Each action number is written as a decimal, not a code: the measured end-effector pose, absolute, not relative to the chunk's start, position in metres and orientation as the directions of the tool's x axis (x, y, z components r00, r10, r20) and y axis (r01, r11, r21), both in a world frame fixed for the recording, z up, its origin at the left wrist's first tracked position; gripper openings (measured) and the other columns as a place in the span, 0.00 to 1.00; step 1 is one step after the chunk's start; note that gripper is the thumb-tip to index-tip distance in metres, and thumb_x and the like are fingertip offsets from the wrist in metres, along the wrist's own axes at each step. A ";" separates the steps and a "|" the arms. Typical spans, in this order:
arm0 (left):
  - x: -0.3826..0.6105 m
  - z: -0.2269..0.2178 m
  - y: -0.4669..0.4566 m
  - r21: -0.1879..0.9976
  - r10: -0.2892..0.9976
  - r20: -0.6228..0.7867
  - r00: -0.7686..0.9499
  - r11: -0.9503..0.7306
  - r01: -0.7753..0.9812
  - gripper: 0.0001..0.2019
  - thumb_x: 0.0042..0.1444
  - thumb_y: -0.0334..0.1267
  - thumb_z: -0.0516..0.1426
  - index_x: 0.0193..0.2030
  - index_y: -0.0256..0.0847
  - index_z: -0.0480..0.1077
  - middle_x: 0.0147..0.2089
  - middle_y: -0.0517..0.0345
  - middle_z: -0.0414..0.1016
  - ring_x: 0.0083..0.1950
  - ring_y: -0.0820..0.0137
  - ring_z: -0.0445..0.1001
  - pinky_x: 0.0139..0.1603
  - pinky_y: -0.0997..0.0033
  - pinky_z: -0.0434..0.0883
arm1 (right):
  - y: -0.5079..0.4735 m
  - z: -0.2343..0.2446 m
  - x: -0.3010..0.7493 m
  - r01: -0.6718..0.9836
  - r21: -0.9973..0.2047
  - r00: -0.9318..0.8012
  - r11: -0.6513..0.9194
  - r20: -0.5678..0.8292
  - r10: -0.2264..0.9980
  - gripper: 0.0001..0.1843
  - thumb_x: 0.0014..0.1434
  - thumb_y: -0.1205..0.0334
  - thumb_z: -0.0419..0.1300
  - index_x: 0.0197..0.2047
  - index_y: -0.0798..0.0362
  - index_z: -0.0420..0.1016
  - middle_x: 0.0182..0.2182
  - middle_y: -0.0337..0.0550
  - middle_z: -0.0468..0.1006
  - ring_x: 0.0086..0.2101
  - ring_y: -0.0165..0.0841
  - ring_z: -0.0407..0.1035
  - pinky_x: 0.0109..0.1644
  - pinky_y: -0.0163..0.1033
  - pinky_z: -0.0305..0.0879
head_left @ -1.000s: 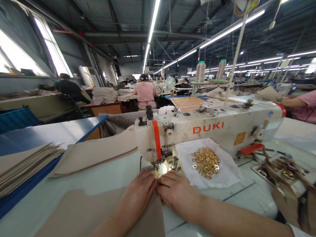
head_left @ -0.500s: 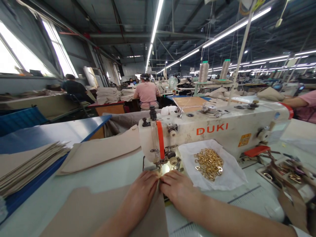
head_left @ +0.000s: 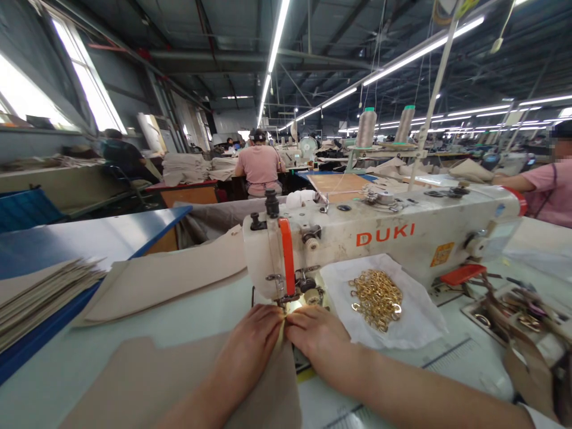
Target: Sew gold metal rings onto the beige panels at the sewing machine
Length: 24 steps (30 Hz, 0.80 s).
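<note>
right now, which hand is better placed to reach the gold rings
Probably the right hand: it lies just beside the rings; the left hand is farther off, on the fabric.

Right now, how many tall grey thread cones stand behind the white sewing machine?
2: the left grey thread cone and the right grey thread cone, side by side; others may be hidden.

the sewing machine (head_left: 384, 238) stands on the bench (head_left: 147, 333), its needle end at the left. just before that end the left hand (head_left: 252, 348) and right hand (head_left: 319, 342) lie side by side, fingertips touching, on the fabric panel (head_left: 147, 387). right of the hands a sheet (head_left: 415, 316) carries a pile of rings (head_left: 376, 298). far left lies a stack of panels (head_left: 40, 301).
</note>
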<state>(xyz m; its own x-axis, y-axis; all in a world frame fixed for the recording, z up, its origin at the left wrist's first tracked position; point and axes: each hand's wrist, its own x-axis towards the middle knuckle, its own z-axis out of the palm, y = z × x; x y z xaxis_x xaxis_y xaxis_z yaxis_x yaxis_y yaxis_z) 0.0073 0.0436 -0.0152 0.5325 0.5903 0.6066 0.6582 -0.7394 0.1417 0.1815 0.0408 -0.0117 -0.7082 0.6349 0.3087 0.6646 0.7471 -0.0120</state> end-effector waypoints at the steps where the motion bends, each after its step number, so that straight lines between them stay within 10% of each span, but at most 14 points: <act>1: 0.007 -0.016 0.044 0.145 0.591 0.610 0.528 -0.738 0.659 0.10 0.63 0.29 0.49 0.35 0.40 0.71 0.36 0.54 0.79 0.38 0.64 0.77 0.41 0.63 0.76 | 0.041 -0.012 0.182 0.660 -0.015 -0.710 0.751 0.314 0.630 0.05 0.62 0.65 0.59 0.39 0.56 0.76 0.38 0.45 0.79 0.40 0.36 0.70 0.46 0.40 0.65; 24: 0.008 -0.010 0.040 0.239 0.675 0.571 0.468 -0.682 0.692 0.10 0.59 0.30 0.51 0.37 0.41 0.75 0.38 0.53 0.81 0.41 0.65 0.77 0.45 0.64 0.77 | 0.047 -0.019 0.177 0.670 -0.196 -0.659 0.716 0.287 0.696 0.07 0.62 0.71 0.58 0.40 0.56 0.77 0.43 0.48 0.79 0.47 0.36 0.71 0.54 0.39 0.64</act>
<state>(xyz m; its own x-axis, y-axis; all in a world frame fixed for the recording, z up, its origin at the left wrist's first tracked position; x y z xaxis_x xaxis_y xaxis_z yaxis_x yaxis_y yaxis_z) 0.0079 0.0396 -0.0102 0.4678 0.6746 0.5710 0.6918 -0.6816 0.2385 0.1767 0.0465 -0.0193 -0.6587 0.6957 0.2866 0.6704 0.7156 -0.1964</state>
